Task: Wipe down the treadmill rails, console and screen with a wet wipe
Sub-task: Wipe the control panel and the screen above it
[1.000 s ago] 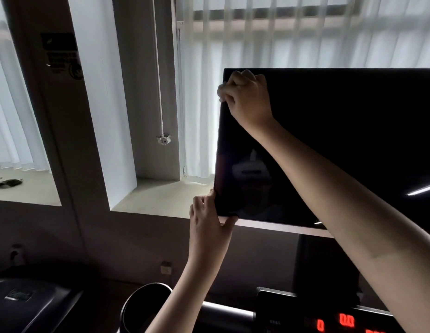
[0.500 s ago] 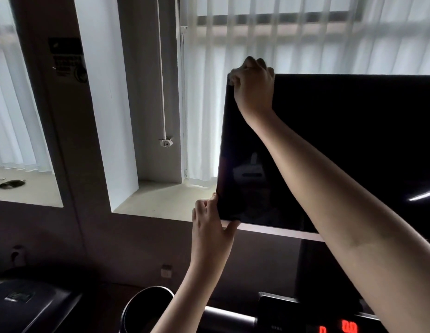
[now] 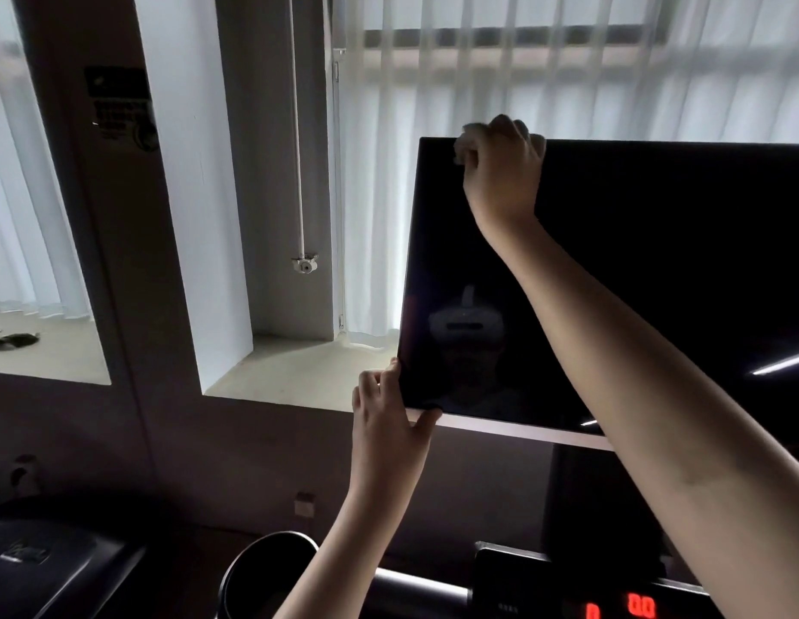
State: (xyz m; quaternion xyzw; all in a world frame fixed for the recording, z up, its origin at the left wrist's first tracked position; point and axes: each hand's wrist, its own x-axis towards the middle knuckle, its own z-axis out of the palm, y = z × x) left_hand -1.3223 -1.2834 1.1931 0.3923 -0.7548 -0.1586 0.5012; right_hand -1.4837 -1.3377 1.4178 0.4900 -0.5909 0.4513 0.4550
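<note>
The treadmill's big black screen (image 3: 656, 270) fills the right half of the view, dark and reflective. My right hand (image 3: 504, 172) is curled over its top edge a little right of the top-left corner, gripping a crumpled pale wet wipe (image 3: 466, 138) that pokes out by my fingers. My left hand (image 3: 388, 422) holds the screen's bottom-left corner, thumb on the front face and fingers along the side edge. Below, the console (image 3: 612, 591) shows red digits, and a shiny rail (image 3: 415, 587) runs left from it.
A round cup holder (image 3: 268, 569) sits at the bottom centre, with a dark treadmill cover (image 3: 53, 565) to its left. Behind are a windowsill (image 3: 295, 373), white vertical blinds (image 3: 522, 73) and a blind wand (image 3: 299, 172) hanging down.
My right hand has slid from the top-left corner rightwards along the screen's top edge with the wipe. My left hand has kept its hold on the bottom-left corner.
</note>
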